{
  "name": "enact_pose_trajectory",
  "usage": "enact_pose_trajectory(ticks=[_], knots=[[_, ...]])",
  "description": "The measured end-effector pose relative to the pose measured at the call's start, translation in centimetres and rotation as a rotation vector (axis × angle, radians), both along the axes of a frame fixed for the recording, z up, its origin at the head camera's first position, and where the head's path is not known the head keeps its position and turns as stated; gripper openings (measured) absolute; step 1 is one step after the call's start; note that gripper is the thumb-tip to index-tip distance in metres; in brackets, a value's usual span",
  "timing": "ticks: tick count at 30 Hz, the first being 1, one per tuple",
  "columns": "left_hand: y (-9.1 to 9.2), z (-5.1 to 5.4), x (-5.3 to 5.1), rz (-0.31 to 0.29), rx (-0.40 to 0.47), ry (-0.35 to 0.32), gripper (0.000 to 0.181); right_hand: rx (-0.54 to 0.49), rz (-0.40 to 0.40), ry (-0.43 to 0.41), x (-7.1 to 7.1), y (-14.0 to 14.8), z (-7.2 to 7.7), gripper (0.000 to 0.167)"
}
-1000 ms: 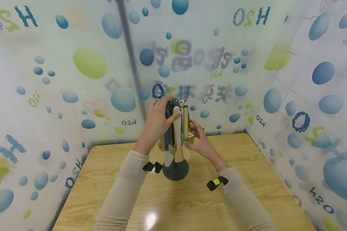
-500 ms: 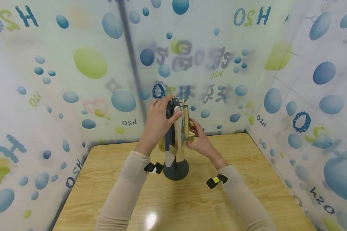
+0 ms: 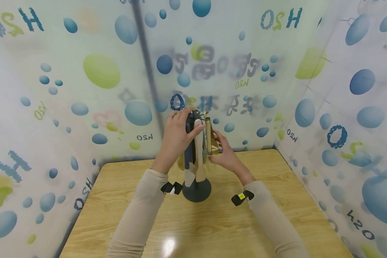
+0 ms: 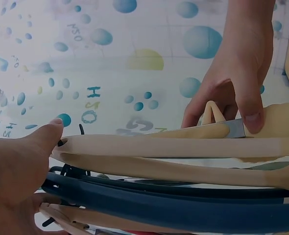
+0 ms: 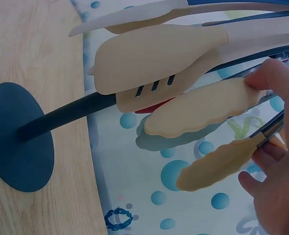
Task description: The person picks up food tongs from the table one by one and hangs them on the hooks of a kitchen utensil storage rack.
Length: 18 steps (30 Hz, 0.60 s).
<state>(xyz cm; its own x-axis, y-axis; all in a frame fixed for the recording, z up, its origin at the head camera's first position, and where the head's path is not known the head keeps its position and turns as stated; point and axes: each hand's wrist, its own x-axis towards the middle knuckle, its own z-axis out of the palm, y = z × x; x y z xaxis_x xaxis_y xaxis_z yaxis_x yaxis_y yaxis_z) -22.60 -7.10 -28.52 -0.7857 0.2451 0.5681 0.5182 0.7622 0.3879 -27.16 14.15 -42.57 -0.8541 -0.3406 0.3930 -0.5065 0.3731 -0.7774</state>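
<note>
A utensil stand with a round dark base holds several hanging kitchen utensils. At its top, my left hand grips the stand, the thumb lying across a pale handle. My right hand pinches a pair of tongs on the right side of the stand. In the right wrist view, the tongs' cream scalloped tips spread apart, thumb at one arm and fingers at the other. Beside them hang a cream spatula and a slotted turner. A blue handle runs under my left hand.
The stand is on a wood-grain table. A patterned curtain with blue and green spots hangs close behind the table and along both sides. A grey-green utensil head hangs behind the tongs.
My right hand and the lower end of the tongs have shifted slightly to the right. My left hand stays in place at the top of the stand.
</note>
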Motion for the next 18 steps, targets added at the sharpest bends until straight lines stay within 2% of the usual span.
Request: enact_pose_trajectory(ticks=[12,18], knots=[[0.31,-0.15,0.16,0.043,0.009,-0.034,0.07,-0.005,0.032,-0.06,-0.32,-0.26,0.07,0.104],[0.51,-0.96,-0.11,0.054,0.004,-0.01,0.07,0.001,0.028,-0.109,-0.27,-0.2,-0.41,0.106]])
